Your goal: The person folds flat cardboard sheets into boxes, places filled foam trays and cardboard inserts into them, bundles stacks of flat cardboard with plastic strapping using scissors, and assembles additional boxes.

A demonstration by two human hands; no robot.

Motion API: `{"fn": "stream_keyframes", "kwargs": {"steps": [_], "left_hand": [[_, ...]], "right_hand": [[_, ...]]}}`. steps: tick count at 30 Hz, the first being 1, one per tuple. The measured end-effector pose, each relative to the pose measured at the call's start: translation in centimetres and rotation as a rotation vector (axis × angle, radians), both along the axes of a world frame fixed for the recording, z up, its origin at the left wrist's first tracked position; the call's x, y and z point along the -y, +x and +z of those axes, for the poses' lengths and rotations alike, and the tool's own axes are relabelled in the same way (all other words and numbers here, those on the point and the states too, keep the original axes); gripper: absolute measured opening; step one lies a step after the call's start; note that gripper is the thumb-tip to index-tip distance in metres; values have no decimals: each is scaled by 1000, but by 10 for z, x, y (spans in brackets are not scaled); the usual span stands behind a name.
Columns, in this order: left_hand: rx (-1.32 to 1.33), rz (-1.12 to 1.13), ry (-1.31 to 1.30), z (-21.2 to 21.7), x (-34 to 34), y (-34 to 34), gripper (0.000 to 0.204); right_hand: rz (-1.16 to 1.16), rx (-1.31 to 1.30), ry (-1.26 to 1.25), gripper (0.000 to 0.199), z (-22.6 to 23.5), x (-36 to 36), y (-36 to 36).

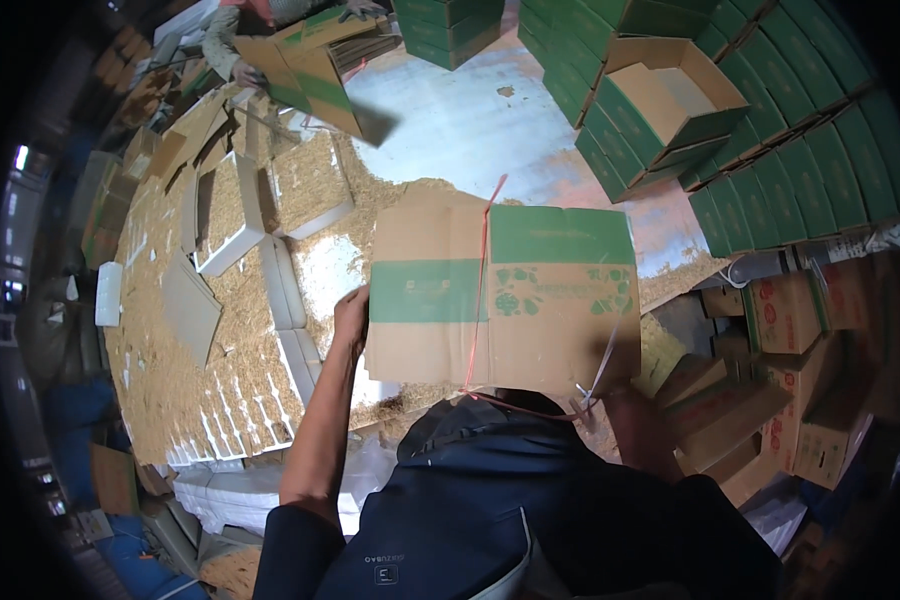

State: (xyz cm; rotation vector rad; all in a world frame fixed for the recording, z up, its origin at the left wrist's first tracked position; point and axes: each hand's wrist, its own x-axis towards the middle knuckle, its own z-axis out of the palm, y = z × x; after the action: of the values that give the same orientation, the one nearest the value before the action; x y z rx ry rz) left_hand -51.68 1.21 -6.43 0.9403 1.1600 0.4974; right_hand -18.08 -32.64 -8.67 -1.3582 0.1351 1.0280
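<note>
Cardboard fills the middle of my view: a flattened brown carton with green bands (pixel 503 290), tied with a thin red string (pixel 482 290), held up in front of the chest. My left hand (pixel 351 312) grips its left edge, fingers curled round the board. My right hand (pixel 610 385) is at the lower right corner, mostly hidden behind the carton, so I cannot tell how it is closed. A dark blue jacket (pixel 530 500) takes up the lower view.

Below the carton lies a floor (pixel 470 120) of pale concrete, strewn on the left with straw-like packing litter (pixel 160 360) and white foam trays (pixel 235 240). Stacks of green cartons (pixel 820 160) rise at the upper right, one open brown box (pixel 670 95) among them. Brown boxes with red print (pixel 790 320) stand at the right. At the top left another person's hand (pixel 245 72) holds a second folded carton (pixel 315 75).
</note>
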Motion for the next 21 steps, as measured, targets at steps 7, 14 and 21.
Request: {"fn": "stream_keyframes", "kwargs": {"steps": [7,14,21], "left_hand": [[-95,-462,125,37,-106,79,63],[-211,-335,310,30,-80,60,94],[0,-244,-166,-1,98,31,89]], "right_hand": [[10,-45,-46,27,18,27,-105],[379,-21,-155,25,28,40,-183],[859,759,-381,21,41,118,-33]]}}
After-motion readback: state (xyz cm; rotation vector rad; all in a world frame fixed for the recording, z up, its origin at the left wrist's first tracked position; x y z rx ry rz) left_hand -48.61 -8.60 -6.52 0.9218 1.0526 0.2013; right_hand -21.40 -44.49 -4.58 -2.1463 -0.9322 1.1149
